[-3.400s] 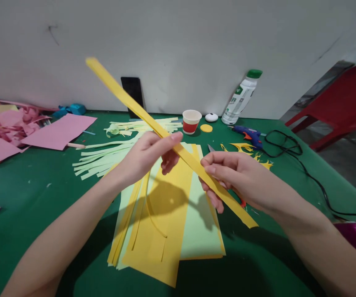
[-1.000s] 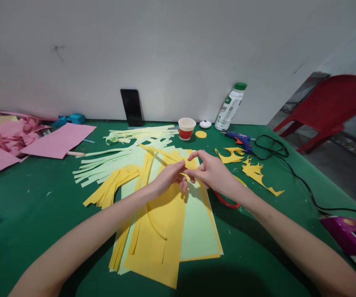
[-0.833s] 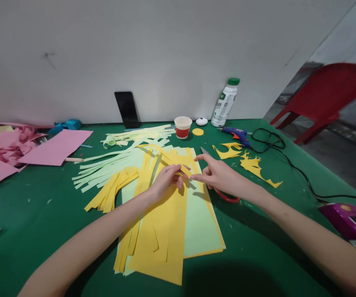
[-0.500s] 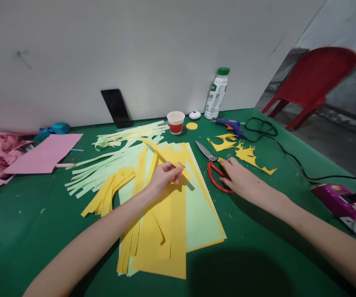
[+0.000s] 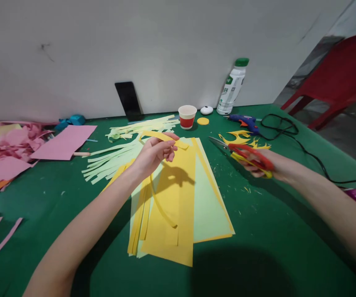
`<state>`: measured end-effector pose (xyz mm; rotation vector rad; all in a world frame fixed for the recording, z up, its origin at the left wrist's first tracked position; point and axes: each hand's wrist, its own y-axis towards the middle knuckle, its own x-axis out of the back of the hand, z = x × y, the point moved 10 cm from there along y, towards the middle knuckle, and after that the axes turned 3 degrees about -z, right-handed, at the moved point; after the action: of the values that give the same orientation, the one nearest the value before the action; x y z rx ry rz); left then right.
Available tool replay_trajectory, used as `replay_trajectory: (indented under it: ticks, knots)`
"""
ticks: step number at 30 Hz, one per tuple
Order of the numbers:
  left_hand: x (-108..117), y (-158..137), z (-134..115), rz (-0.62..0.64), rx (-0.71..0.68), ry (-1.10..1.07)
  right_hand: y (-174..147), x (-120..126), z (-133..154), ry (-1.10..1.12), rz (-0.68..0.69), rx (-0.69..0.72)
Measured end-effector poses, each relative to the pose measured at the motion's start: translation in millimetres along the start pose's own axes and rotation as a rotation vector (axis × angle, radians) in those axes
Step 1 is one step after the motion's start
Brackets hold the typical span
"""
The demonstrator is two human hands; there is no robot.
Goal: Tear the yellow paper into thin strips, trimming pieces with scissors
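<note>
Pinched between the fingertips of my left hand is a yellow paper strip, raised above the stack and curling back toward the wrist. My right hand grips a pair of scissors with red and yellow handles, lifted off the table, blades pointing left and away from me. Below my left hand lie yellow paper sheets on pale green sheets. Cut yellow strips rest along their left side. A fan of pale green fringed paper spreads out behind my left forearm.
A paper cup, yellow disc, white bottle and glue gun with its cord line the back. A phone leans on the wall. Pink paper is at left, jagged yellow scraps behind the scissors.
My right hand has picked the scissors up from the table. My left hand has lifted the yellow strip higher. The view has shifted left.
</note>
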<state>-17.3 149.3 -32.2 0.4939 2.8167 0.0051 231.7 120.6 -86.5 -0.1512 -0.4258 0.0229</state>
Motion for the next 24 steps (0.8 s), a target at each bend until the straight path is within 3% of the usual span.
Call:
replay_trajectory:
  ticks: [6,13,16,20,24]
  knots:
    - [5,-4,-21,-0.006,-0.096,0.08,-19,-30,28,0.483,0.123,-0.007]
    - [3,-14,-45,-0.07,-0.244,0.199,-50,-68,70,0.695,0.303,-0.02]
    - [5,-19,-58,-0.146,-0.321,0.175,-68,-88,85,0.733,0.539,-0.046]
    - [7,-21,-61,-0.19,-0.325,0.085,-104,-113,95,0.783,0.913,-0.109]
    - [7,-22,-59,-0.213,-0.321,0.056,-117,-125,86,0.756,1.016,-0.188]
